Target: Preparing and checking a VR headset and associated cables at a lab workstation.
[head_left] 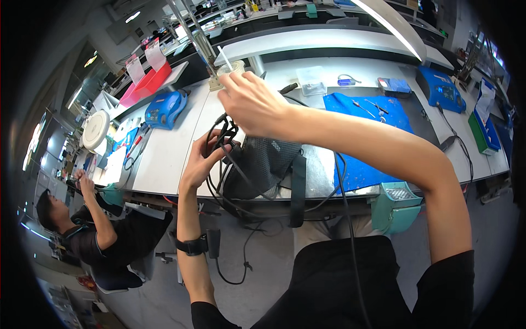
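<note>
My left hand [201,163] is closed around a bundle of black cables [227,134] above the near edge of the bench. Just beyond it, my right hand [256,104] reaches across from the right with curled fingers; what they hold, if anything, is hidden. Under my right wrist sits a black mesh bag [263,162], and its wide strap [297,192] hangs over the bench edge. Loose cable loops droop in front of the bag. A clear cup [236,68] with a white straw stands just behind my right fingers.
A blue mat [361,159] with small tools lies to the right. Blue bench units [164,109] stand at both sides. A teal box [395,205] hangs at the front edge. One cable [350,236] runs down past my lap. Another person [101,236] sits at the left.
</note>
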`<action>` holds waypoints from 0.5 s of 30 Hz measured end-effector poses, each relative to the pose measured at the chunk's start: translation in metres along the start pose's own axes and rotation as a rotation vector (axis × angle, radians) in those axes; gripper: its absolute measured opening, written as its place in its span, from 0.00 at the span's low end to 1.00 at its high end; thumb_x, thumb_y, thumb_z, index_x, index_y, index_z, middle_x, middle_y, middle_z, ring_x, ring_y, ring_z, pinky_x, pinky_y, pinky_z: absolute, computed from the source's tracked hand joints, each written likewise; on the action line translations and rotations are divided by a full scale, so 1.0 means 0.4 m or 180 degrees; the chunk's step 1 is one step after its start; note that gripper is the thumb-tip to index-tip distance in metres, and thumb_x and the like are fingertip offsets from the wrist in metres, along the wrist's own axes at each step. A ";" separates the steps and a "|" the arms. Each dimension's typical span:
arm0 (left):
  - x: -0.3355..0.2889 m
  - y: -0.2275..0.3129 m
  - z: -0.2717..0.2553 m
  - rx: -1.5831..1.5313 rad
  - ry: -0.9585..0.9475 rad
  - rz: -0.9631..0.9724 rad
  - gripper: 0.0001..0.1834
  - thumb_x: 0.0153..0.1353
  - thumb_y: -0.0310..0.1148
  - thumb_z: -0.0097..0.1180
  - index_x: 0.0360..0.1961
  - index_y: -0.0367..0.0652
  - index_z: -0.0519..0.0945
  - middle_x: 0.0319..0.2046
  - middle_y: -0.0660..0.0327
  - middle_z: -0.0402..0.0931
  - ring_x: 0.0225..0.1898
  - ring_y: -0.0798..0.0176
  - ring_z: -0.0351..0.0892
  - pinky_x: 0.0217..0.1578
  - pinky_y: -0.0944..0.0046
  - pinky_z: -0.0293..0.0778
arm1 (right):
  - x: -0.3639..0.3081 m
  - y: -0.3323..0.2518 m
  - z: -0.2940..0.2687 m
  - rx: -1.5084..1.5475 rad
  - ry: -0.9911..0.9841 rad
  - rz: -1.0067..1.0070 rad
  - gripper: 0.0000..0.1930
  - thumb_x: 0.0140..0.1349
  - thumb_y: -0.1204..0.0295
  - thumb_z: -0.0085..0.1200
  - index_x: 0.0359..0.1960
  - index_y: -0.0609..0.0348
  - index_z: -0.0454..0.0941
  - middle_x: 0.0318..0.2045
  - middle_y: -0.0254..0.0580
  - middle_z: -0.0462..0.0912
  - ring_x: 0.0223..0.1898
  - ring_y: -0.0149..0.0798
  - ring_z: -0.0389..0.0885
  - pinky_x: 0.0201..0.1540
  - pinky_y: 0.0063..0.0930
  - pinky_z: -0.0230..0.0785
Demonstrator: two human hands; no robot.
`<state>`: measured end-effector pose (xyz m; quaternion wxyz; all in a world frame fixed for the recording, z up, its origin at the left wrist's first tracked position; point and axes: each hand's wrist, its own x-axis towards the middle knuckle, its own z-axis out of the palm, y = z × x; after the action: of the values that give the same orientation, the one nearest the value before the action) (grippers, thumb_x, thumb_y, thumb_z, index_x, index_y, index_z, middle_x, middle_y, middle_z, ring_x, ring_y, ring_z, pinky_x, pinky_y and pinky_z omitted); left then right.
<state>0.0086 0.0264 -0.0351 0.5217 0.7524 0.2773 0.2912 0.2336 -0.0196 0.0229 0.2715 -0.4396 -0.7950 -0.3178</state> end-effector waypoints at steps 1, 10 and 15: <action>-0.004 0.002 -0.001 0.0029 0.0005 0.0071 0.19 0.64 0.31 0.66 0.53 0.33 0.78 0.44 0.62 0.81 0.47 0.72 0.78 0.46 0.71 0.74 | -0.016 -0.015 -0.025 0.0467 -0.0013 -0.0128 0.18 0.49 0.69 0.65 0.41 0.67 0.80 0.54 0.56 0.76 0.60 0.49 0.75 0.67 0.47 0.65; 0.002 -0.009 0.008 -0.0078 0.0170 0.0128 0.21 0.63 0.27 0.67 0.56 0.32 0.77 0.41 0.63 0.82 0.42 0.72 0.79 0.43 0.68 0.73 | -0.071 0.004 0.001 -0.0118 0.0120 -0.0684 0.07 0.51 0.71 0.61 0.30 0.61 0.85 0.66 0.51 0.72 0.73 0.45 0.64 0.75 0.47 0.54; -0.028 0.016 0.031 -0.0329 -0.0119 0.0023 0.22 0.61 0.27 0.70 0.54 0.33 0.79 0.45 0.59 0.84 0.45 0.69 0.81 0.49 0.67 0.76 | -0.053 -0.008 -0.019 -0.0225 -0.0119 -0.0582 0.05 0.50 0.70 0.62 0.26 0.56 0.87 0.59 0.45 0.77 0.66 0.43 0.70 0.69 0.43 0.60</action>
<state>0.0106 0.0088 -0.0344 0.5639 0.7308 0.2493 0.2929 0.2419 -0.0378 0.0118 0.2108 -0.3803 -0.8250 -0.3609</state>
